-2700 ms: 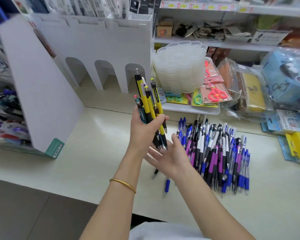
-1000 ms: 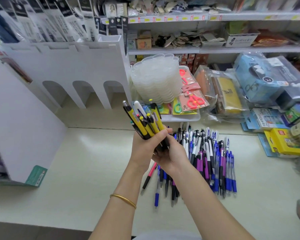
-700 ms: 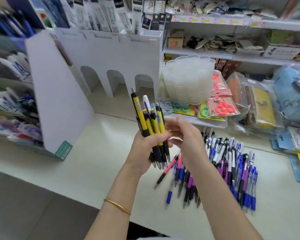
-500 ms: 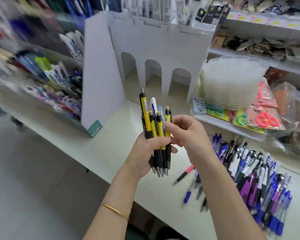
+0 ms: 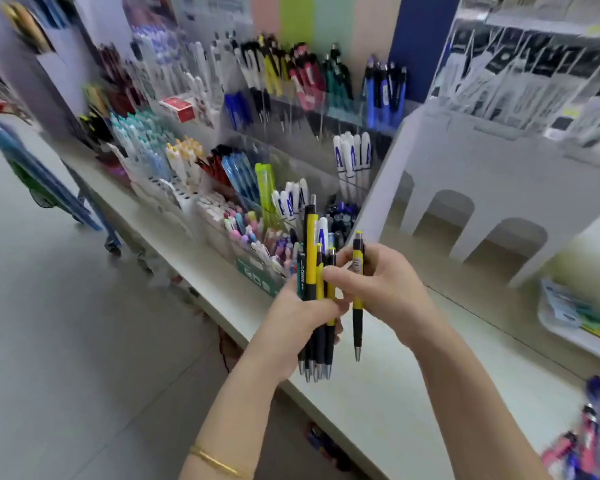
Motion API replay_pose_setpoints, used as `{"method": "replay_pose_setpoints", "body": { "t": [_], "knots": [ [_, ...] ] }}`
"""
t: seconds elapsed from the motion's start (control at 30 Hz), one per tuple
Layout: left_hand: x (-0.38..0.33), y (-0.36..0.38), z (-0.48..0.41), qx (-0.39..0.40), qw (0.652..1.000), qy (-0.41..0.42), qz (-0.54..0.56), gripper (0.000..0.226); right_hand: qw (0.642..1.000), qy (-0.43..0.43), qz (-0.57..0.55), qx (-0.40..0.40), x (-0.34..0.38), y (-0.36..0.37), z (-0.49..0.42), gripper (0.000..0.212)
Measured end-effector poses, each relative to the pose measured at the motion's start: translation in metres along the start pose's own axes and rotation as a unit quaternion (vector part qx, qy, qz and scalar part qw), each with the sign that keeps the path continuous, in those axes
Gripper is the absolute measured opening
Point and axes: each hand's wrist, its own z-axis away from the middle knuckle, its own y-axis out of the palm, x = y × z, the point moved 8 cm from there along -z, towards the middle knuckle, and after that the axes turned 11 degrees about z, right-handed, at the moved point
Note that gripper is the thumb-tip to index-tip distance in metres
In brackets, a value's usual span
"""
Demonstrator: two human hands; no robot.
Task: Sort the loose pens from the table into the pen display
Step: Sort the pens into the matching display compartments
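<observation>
Left hand clenched around an upright bundle of yellow-and-black click pens; right hand pinching one separate yellow-and-black pen, just right of the bundle. Both above the pale table's near edge. Tiered clear pen display stands far left, open floor nearer left.

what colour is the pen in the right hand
Yellow and black pen in the right hand, head view.

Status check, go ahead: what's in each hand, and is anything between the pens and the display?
Left hand shut on yellow pen bunch. Right hand pinching single yellow pen, tip down. Pen display ahead, nothing blocking.
</observation>
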Motion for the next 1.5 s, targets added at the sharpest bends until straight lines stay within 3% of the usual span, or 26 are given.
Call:
{"method": "replay_pose_setpoints", "body": {
  "t": [0.27, 0.4, 0.7, 0.83, 1.0, 1.1, 1.2, 1.37, 1.5],
  "knots": [
    [-0.084, -0.072, -0.024, 0.098, 0.994, -0.040, 0.010, 0.025, 0.997, -0.013, -0.049, 0.054, 0.056, 0.076, -0.070, 0.022],
    [-0.113, -0.090, -0.040, 0.109, 0.993, -0.034, 0.041, 0.034, 0.995, 0.014, -0.092, 0.018, 0.066, 0.088, -0.092, 0.013],
    [-0.152, -0.092, -0.103, 0.098, 0.995, -0.015, 0.022, 0.021, 0.997, -0.003, -0.065, -0.050, 0.082, 0.068, -0.150, 0.018],
    [-0.176, -0.109, -0.139, 0.024, 0.999, 0.024, -0.019, 0.017, 0.988, -0.021, -0.095, -0.122, 0.097, 0.045, -0.177, 0.020],
    [-0.210, -0.122, -0.171, -0.017, 0.997, 0.072, -0.020, 0.019, 0.916, -0.144, -0.051, -0.370, 0.138, -0.010, -0.191, 0.022],
    [-0.229, -0.114, -0.185, 0.005, 0.996, 0.088, -0.009, 0.018, 0.866, -0.227, -0.022, -0.445, 0.167, -0.010, -0.203, 0.020],
    [-0.243, -0.103, -0.201, 0.056, 0.995, 0.079, 0.011, 0.014, 0.824, -0.257, 0.029, -0.505, 0.185, -0.002, -0.218, 0.021],
    [-0.258, -0.093, -0.223, 0.174, 0.984, 0.038, -0.002, 0.018, 0.752, -0.234, 0.161, -0.595, 0.198, 0.005, -0.224, 0.024],
    [-0.267, -0.088, -0.228, 0.291, 0.957, 0.013, -0.005, 0.026, 0.762, -0.147, 0.279, -0.566, 0.203, 0.014, -0.248, 0.015]
  ]
}}
